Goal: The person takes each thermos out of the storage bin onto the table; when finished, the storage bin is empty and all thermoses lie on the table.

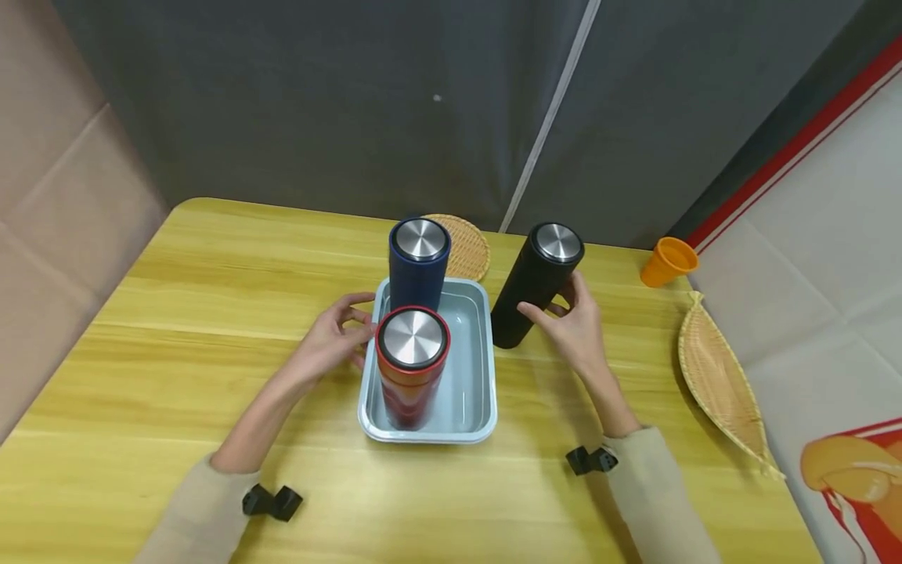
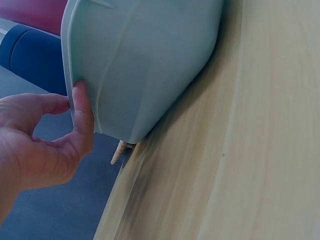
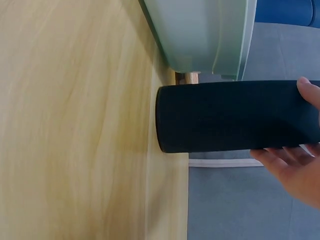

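My right hand (image 1: 574,325) grips a black thermos bottle (image 1: 530,286) with a steel-topped lid, just right of the pale blue tray (image 1: 491,368). In the right wrist view the bottle (image 3: 230,117) has its base close to the tabletop, thumb on one side and fingers on the other. On the tray's left side my left hand (image 1: 338,333) pinches the rim; the left wrist view shows thumb and a finger on either side of the tray's lip (image 2: 70,60). Inside the tray a red thermos (image 1: 412,376) stands in front and a dark blue thermos (image 1: 417,270) behind it.
A round woven mat (image 1: 468,247) lies behind the tray on the wooden table (image 1: 176,345). At the right stand an orange cup (image 1: 665,262) and a boat-shaped woven basket (image 1: 722,376), near the wall. A grey curtain (image 1: 317,102) hangs along the far edge.
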{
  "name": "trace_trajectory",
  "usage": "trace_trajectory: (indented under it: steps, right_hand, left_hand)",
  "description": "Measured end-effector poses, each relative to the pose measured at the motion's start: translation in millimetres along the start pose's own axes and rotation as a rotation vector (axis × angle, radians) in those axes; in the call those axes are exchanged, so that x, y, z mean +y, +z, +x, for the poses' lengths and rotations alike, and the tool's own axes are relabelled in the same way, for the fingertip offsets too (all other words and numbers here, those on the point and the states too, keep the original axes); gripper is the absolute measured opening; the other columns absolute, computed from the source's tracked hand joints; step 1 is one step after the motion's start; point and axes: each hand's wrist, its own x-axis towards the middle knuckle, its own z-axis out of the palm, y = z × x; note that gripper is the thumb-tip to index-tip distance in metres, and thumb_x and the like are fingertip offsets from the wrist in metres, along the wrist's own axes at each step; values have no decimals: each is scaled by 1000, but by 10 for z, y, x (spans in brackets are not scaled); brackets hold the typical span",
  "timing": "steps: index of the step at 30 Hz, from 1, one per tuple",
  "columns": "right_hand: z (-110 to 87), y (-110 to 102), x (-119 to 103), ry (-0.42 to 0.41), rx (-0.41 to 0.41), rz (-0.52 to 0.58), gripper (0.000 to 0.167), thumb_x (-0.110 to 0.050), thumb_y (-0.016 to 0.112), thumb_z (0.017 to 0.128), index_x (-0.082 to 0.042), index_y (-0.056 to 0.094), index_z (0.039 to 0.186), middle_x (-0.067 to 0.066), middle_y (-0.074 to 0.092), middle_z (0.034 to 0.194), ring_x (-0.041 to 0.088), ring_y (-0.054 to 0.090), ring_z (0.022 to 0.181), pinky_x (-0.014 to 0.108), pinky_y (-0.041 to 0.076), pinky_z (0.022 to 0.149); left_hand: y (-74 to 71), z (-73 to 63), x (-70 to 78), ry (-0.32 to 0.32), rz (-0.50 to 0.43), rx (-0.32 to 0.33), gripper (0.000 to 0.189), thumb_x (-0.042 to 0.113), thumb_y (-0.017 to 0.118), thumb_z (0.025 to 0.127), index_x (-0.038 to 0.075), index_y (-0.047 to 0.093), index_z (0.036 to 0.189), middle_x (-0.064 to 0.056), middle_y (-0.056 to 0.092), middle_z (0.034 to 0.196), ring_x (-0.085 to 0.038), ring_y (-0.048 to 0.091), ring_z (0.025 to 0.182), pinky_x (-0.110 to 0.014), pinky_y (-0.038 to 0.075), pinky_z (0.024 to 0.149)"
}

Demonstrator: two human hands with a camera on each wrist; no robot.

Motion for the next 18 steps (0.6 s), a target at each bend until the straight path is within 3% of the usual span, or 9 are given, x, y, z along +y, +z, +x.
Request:
trace_trajectory:
  steps: [11,18]
  right_hand:
    - [34,-28,23,7,-78,-5,68,-1,77,79,4,41,137,22,53,128,33,55,115,49,52,93]
    - [13,-29,-1,21,-74,34,69,2,75,80,5,39,139,23,51,130,34,53,118,49,50,95]
  left_hand:
    - [-7,-19,-11,2,5,4,58,3,59,91,4,35,144,-23,49,115,-27,61,75,-49,59,57]
    - [4,-12,1,9,-3,4,58,2,59,91,3,36,144,-22,49,114,-25,60,72,-49,59,57]
